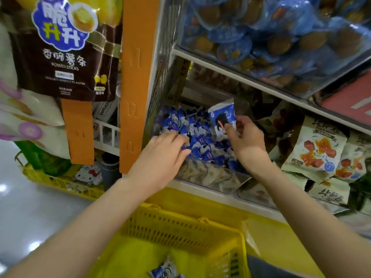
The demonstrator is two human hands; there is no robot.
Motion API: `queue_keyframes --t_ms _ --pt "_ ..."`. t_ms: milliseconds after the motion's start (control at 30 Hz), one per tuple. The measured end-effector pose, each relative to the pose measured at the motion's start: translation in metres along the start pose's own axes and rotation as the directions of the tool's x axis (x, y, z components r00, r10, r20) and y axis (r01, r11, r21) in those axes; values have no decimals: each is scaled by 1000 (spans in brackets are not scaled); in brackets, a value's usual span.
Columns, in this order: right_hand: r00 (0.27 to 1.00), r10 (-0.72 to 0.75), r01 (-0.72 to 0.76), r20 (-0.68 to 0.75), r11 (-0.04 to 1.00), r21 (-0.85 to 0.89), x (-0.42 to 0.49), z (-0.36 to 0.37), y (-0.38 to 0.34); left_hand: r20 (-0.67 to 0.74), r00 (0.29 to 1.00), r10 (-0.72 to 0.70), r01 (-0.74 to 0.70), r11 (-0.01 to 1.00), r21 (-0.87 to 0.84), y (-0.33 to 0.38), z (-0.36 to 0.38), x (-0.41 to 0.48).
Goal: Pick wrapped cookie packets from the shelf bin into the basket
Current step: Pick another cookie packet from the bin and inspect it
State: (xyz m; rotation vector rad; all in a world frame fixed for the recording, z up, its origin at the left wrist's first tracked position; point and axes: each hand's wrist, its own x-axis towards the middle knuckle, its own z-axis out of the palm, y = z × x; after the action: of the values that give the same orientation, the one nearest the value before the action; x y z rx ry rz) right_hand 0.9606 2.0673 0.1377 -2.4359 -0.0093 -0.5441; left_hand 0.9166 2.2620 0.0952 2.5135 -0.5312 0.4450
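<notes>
A clear shelf bin (210, 177) holds a heap of blue-and-white wrapped cookie packets (200, 129). My left hand (164, 155) reaches into the heap, fingers curled down among the packets at the bin's left side. My right hand (245, 141) is over the bin's right side and pinches a larger white-and-blue packet (221, 117) between thumb and fingers. Below the shelf sits a yellow plastic basket (180, 227); one or two blue cookie packets (164, 271) lie on its floor.
An orange upright post (136, 77) borders the bin on the left, with a potato-stick bag (64, 51) hanging beside it. Orange-printed snack bags (315, 149) fill the bin to the right. A shelf of blue-wrapped cakes (271, 37) overhangs above. Another yellow basket (60, 181) stands at left.
</notes>
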Motion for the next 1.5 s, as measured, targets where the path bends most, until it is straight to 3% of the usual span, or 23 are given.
queue_keyframes --t_ms 100,200,367,467,633,767,900,967,1133,1267,1500 --pt "999 31 -19 40 959 -283 39 15 4 55 996 64 -70 990 122 -9 7 0" --pt "987 61 40 148 802 -596 62 24 11 -2 992 126 -123 974 192 -13 12 -3" --pt "949 124 148 291 638 -755 74 33 20 -65 991 119 -106 978 179 -13 18 0" --pt "939 153 128 309 678 -724 81 40 26 -49 992 115 -105 980 167 -14 17 -1" --pt "975 125 -19 181 867 -498 86 49 34 -52 992 117 -108 984 141 -16 18 0" --pt "952 190 -57 239 880 -471 89 51 40 -72 990 118 -107 985 139 -16 19 0" --pt "977 141 -82 162 942 -326 91 53 42 -85 990 116 -104 986 132 -16 19 1" --pt "974 134 -69 185 944 -322 91 54 43 -85 990 113 -102 987 125 -15 19 0" --pt "893 250 6 375 825 -564 92 50 47 -72 992 107 -97 987 126 -15 19 0" --pt "811 386 -100 440 832 -546 93 45 45 -78 991 110 -99 986 131 -16 19 0" --pt "802 303 7 515 858 -514 95 41 46 -81 990 119 -108 985 135 -16 19 0"
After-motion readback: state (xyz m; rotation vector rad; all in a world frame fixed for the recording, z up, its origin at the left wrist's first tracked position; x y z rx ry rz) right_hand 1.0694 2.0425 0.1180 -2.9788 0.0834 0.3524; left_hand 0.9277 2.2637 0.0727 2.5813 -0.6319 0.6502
